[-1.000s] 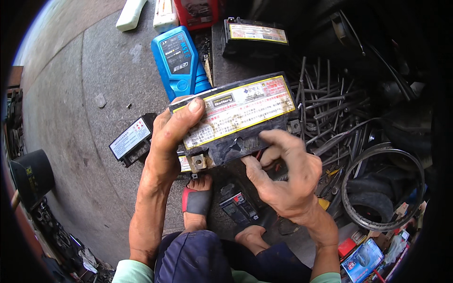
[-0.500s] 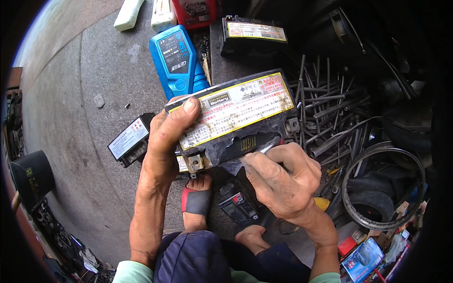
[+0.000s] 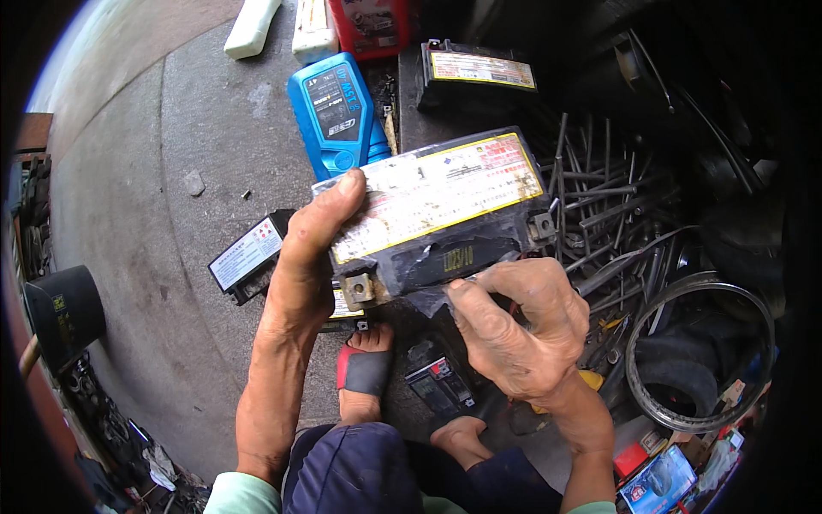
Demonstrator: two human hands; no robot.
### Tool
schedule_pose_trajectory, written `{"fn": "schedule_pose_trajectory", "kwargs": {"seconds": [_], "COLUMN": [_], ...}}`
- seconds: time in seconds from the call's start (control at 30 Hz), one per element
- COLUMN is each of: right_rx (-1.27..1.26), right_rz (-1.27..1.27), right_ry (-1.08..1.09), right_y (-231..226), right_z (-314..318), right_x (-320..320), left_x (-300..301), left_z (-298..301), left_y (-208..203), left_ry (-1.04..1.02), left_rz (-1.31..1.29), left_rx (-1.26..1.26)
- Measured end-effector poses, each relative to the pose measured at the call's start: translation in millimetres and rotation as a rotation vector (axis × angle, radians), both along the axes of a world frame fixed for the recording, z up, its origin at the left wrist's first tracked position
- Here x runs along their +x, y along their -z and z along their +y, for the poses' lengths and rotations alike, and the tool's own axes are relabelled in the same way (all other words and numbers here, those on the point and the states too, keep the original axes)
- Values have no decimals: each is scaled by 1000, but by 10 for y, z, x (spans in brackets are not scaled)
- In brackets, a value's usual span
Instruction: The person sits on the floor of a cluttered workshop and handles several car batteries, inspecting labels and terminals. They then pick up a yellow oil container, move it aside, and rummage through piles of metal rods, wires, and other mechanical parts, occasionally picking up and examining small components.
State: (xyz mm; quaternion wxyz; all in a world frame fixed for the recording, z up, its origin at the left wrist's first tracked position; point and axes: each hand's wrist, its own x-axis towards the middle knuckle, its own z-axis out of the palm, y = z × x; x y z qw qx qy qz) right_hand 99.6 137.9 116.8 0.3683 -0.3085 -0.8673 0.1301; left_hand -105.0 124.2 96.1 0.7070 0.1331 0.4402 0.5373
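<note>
A black battery (image 3: 432, 210) with a white, yellow-edged label is tilted in front of me. My left hand (image 3: 321, 231) is closed round its left end, the thumb lying over the label. Metal terminals stick out at both lower corners. Torn, wrinkled plastic film (image 3: 428, 301) hangs along the lower side, around a dark strip. At that film's edge, my right hand (image 3: 527, 321) is closed in a pinch, thumb and fingertips against the battery's lower side. What lies between those fingers is hidden; a small dark red bit shows inside the curled hand.
A blue oil bottle (image 3: 334, 107), a red container (image 3: 370, 26) and another battery (image 3: 475, 73) lie beyond. Left is a white-labelled battery (image 3: 248, 257); a small black meter (image 3: 439, 383) sits between my feet. Metal rods (image 3: 599, 193) and a wheel rim (image 3: 634, 360) crowd the right.
The view has shifted slightly, so the surroundings sit lower and further right. My right hand has turned a little at the film's edge; the silvery sliver by its fingers no longer shows.
</note>
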Motion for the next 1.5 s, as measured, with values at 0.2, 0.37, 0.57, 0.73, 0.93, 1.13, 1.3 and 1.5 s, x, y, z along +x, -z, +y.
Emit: {"fn": "schedule_pose_trajectory", "kwargs": {"seconds": [0.2, 0.37, 0.57, 0.73, 0.93, 1.13, 1.3, 1.5], "right_rx": [13, -1, -18, -25, -2, 110, -83, -169], "right_rz": [7, 1, 6, -3, -131, -387, -614, -704], "right_ry": [19, 20, 20, 9, -16, 61, -166, -303], "right_y": [59, 44, 65, 94, -62, -317, -277, -524], "right_z": [-25, -5, -28, -23, -48, -17, 506, 726], "right_x": [23, 16, 26, 50, 23, -36, -138, -238], "left_x": [10, 8, 2, 25, -16, 4, 45, 12], "left_z": [-11, 19, 5, 18, -66, -52, -47, 101], "left_y": [-40, -58, -45, -30, 103, 155, 55, -69], "left_ry": [22, 27, 41, 33, 24, 70, -16, 8], "left_rz": [29, 45, 119, 138, 300, 386, 297, 465], "left_rx": [-8, -7, -17, -30, -48, -6, -25, -21]}}
